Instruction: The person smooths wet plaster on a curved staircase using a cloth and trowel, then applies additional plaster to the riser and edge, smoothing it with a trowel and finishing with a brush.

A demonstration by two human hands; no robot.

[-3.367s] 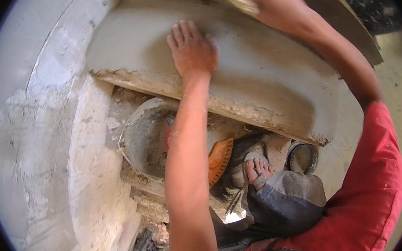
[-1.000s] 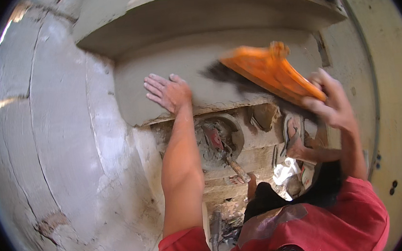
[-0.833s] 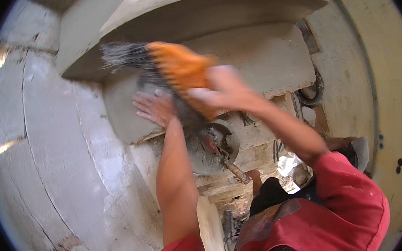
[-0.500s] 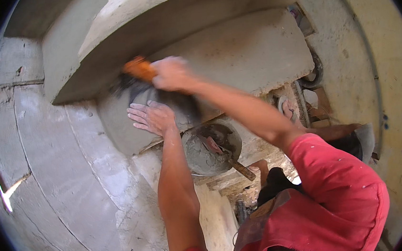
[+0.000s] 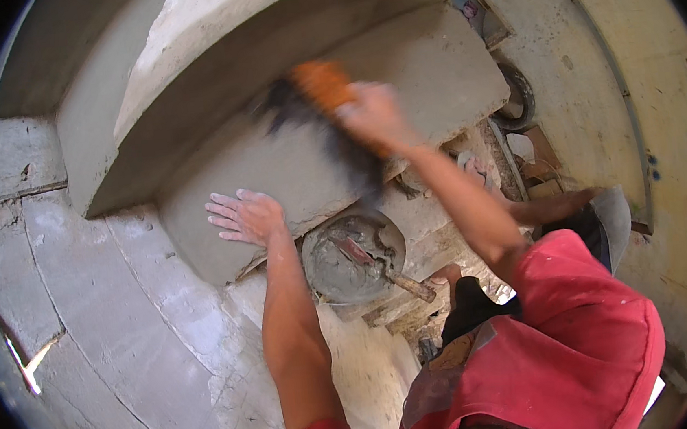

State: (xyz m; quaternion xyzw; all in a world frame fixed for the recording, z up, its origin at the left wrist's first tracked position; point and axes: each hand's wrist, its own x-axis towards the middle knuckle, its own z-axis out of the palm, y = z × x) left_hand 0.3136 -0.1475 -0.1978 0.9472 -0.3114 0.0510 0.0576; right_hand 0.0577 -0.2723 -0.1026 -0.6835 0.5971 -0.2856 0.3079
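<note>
My right hand (image 5: 376,118) grips a brush with an orange back (image 5: 324,88) and long black bristles. The brush is smeared by motion, and its bristles sweep over or just above a grey cement slab (image 5: 440,63); contact is hard to tell. My left hand (image 5: 251,217) rests on the slab's near left part, fingers spread and dusted with grey powder. Just below the slab's near edge, right of my left forearm, stands a round pan (image 5: 323,294) of wet grey mortar. A trowel (image 5: 411,286) lies in it, its handle jutting over the rim.
A curved plastered wall (image 5: 211,103) rises along the slab's far side. Grey boards or panels (image 5: 113,292) fill the left. At the right are a dark round container (image 5: 517,97), a cardboard piece (image 5: 541,152) and a sandalled foot (image 5: 479,171). A yellowish wall (image 5: 661,105) stands beyond.
My right hand has swept the brush to the right along the slab, away from my left hand. The left hand stays flat on the slab. The view has shifted slightly.
</note>
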